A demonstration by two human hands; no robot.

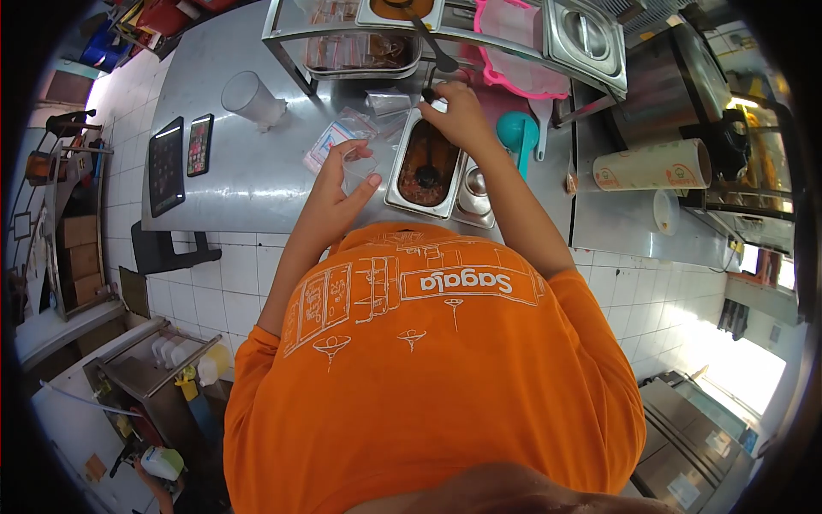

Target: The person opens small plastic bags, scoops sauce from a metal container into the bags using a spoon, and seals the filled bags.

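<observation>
My right hand (455,113) is closed around the handle end of a black ladle (426,176). The ladle's bowl dips into a chunky reddish-brown sauce (414,190) inside a deep steel pan (394,190). To the left of that pan, my left hand (341,190) pinches a small transparent plastic bag (354,168) between thumb and fingers. Just beyond it lies a packet of plastic bags (330,141) with red and blue print. A steel lidded container (473,195) stands against the pan's right side.
A steel shelf (295,36) rises over the counter's far side, carrying pans and a pink tray (514,73). On the left are a tablet (167,167), a phone (199,144) and a plastic jug (248,98). A turquoise scoop (517,133) and a printed roll (655,164) lie right.
</observation>
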